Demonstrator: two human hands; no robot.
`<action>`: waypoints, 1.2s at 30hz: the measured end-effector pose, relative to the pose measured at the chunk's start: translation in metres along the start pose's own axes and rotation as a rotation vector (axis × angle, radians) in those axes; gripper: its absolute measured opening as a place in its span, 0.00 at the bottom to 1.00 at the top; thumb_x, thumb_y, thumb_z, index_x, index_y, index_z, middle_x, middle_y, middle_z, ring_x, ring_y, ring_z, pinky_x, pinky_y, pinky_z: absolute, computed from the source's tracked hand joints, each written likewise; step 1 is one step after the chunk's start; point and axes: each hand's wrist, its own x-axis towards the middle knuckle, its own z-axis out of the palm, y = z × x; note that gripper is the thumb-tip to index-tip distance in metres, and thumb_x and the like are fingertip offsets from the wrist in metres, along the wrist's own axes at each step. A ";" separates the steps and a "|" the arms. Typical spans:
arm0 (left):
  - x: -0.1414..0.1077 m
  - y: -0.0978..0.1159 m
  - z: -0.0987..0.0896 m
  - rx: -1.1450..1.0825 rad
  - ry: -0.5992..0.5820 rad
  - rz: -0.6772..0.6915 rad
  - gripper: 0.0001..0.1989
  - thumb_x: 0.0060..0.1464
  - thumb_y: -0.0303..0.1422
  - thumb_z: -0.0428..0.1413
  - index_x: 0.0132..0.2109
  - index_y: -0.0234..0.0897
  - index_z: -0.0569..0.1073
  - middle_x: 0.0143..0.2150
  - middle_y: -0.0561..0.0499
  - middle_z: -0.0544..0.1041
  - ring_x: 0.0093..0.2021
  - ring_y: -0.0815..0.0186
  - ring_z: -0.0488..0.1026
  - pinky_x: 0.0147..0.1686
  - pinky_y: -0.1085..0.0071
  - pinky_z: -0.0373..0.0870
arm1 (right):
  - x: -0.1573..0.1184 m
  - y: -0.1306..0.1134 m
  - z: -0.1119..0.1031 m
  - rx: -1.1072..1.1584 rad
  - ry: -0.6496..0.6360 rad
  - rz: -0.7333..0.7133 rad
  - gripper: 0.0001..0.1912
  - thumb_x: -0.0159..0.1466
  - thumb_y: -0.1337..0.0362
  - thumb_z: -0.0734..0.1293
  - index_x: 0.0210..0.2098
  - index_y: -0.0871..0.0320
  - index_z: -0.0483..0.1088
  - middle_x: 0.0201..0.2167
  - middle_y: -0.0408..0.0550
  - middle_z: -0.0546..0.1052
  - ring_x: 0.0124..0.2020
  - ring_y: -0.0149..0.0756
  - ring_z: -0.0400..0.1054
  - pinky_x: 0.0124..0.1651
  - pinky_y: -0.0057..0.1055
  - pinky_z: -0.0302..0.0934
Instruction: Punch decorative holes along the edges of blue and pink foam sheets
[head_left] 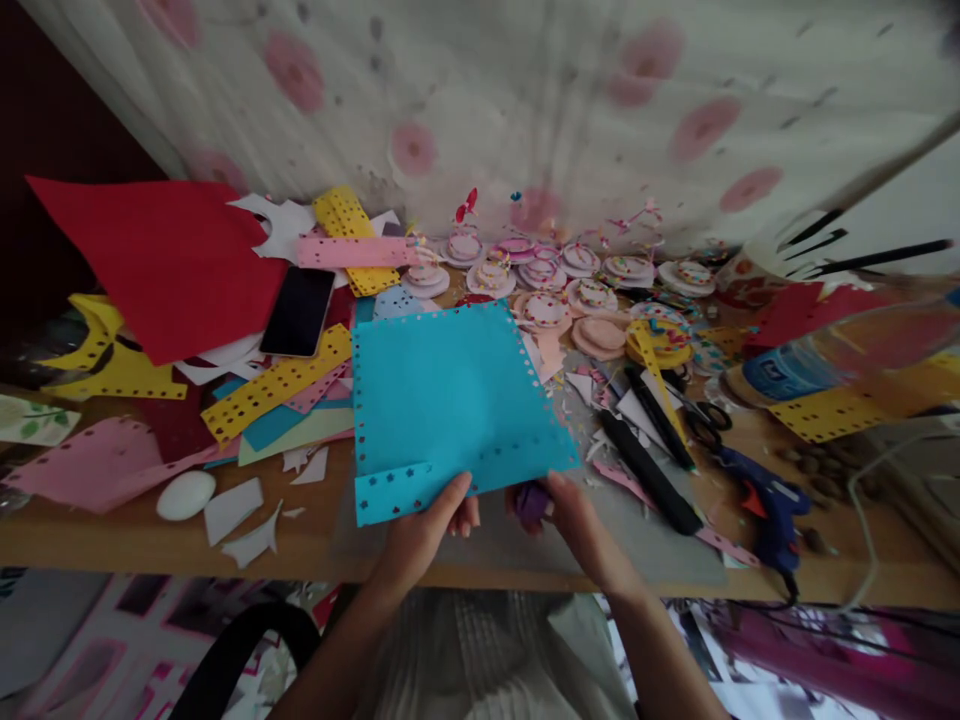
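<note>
Both grips are closed: left hand pinching a hole-bordered turquoise paper sheet near the tabletop's front edge, probably to steady it; right hand around a purple craft punch.

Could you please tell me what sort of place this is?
It looks like a craft table, perhaps at home: a blue glue gun, black-handled scissors, and a turquoise sheet with punched edges, held in the left hand, suggest paper crafting.
</note>
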 end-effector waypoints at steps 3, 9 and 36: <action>-0.002 0.005 0.000 0.055 0.015 0.011 0.24 0.59 0.45 0.47 0.20 0.37 0.68 0.18 0.53 0.68 0.21 0.69 0.65 0.26 0.73 0.64 | -0.010 -0.001 0.000 0.121 -0.213 0.056 0.18 0.63 0.50 0.61 0.42 0.56 0.72 0.35 0.49 0.73 0.30 0.35 0.66 0.35 0.33 0.64; -0.009 0.010 0.004 0.316 0.159 0.074 0.21 0.57 0.42 0.51 0.18 0.40 0.68 0.18 0.55 0.71 0.22 0.68 0.69 0.35 0.71 0.67 | -0.017 0.008 0.019 0.286 -0.117 0.087 0.20 0.54 0.57 0.72 0.44 0.54 0.68 0.33 0.44 0.72 0.26 0.29 0.64 0.26 0.26 0.64; -0.014 0.019 0.024 0.606 0.175 0.122 0.23 0.60 0.40 0.48 0.18 0.42 0.71 0.17 0.55 0.73 0.19 0.67 0.71 0.34 0.68 0.68 | -0.014 0.013 0.018 0.320 -0.008 0.121 0.17 0.56 0.49 0.69 0.29 0.59 0.71 0.24 0.42 0.70 0.23 0.28 0.62 0.27 0.25 0.58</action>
